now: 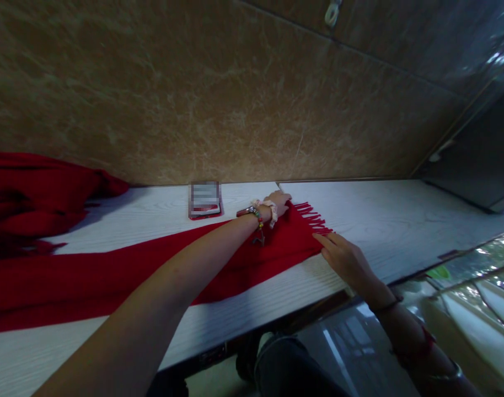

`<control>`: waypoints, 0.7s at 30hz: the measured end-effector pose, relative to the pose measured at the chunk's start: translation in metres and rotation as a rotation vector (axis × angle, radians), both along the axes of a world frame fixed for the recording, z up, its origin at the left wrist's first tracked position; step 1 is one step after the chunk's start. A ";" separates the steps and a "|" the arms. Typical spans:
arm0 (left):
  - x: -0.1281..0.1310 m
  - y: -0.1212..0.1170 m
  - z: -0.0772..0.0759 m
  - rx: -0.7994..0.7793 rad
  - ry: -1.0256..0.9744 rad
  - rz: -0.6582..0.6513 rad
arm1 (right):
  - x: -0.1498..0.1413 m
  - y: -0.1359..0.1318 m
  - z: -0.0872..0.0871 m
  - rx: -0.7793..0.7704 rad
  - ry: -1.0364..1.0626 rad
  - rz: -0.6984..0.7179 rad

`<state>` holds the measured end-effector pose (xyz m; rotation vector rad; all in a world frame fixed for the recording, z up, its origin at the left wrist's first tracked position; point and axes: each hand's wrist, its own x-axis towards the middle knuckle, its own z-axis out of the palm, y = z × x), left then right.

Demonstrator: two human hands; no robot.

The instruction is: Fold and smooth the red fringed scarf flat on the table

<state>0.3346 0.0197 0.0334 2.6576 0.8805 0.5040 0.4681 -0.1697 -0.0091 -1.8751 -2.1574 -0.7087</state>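
One red scarf (pixel 260 264) lies along the white table (pixel 384 215), which runs on past its fringe (pixel 317 223) to my right. My left hand (pixel 278 203) and right hand (pixel 346 258) touch its end corners; I can't tell if they pinch.

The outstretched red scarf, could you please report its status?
Left hand at far fringed corner, right hand at near one. Red scarf spread lengthwise. Phone beside it.

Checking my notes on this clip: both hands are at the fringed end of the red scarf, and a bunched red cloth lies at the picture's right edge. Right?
Not quite: the head view shows the bunched red cloth at the left edge. The left hand and right hand are at the fringed end of the red scarf.
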 end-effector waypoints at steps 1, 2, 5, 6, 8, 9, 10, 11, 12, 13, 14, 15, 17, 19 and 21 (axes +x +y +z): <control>-0.004 -0.009 0.001 0.009 0.022 -0.005 | 0.001 0.000 -0.001 -0.001 0.024 -0.001; -0.009 -0.021 0.003 0.012 0.026 -0.019 | 0.001 0.000 -0.002 -0.001 0.039 0.007; -0.038 -0.064 0.007 0.049 0.063 -0.153 | 0.003 0.000 -0.003 0.013 0.038 0.042; -0.050 -0.079 0.007 0.061 0.118 -0.204 | 0.003 0.000 -0.003 0.025 0.028 0.051; -0.071 -0.104 0.004 0.092 0.261 -0.246 | 0.002 0.000 -0.003 0.051 -0.001 0.058; -0.078 -0.113 0.002 0.107 0.328 -0.241 | 0.002 0.000 -0.002 0.069 -0.018 0.056; -0.084 -0.118 0.001 0.122 0.374 -0.223 | 0.001 0.000 -0.002 0.090 -0.037 0.050; -0.087 -0.122 0.001 0.133 0.418 -0.201 | 0.000 0.000 0.000 0.112 -0.055 0.041; -0.089 -0.122 0.003 0.140 0.454 -0.172 | -0.001 0.000 0.001 0.135 -0.071 0.031; -0.090 -0.121 0.006 0.148 0.483 -0.143 | -0.002 -0.001 0.003 0.157 -0.085 0.020; -0.090 -0.119 0.010 0.161 0.511 -0.121 | -0.003 -0.001 0.005 0.171 -0.095 0.007; -0.091 -0.117 0.015 0.182 0.534 -0.106 | -0.004 -0.002 0.006 0.176 -0.101 -0.009; -0.095 -0.111 0.023 0.249 0.566 -0.110 | -0.005 -0.003 0.007 0.172 -0.110 -0.039; -0.103 -0.107 0.026 0.313 0.583 -0.135 | -0.006 -0.004 0.006 0.143 -0.130 -0.050; -0.111 -0.105 0.023 0.327 0.595 -0.149 | -0.006 -0.005 0.003 0.089 -0.154 -0.038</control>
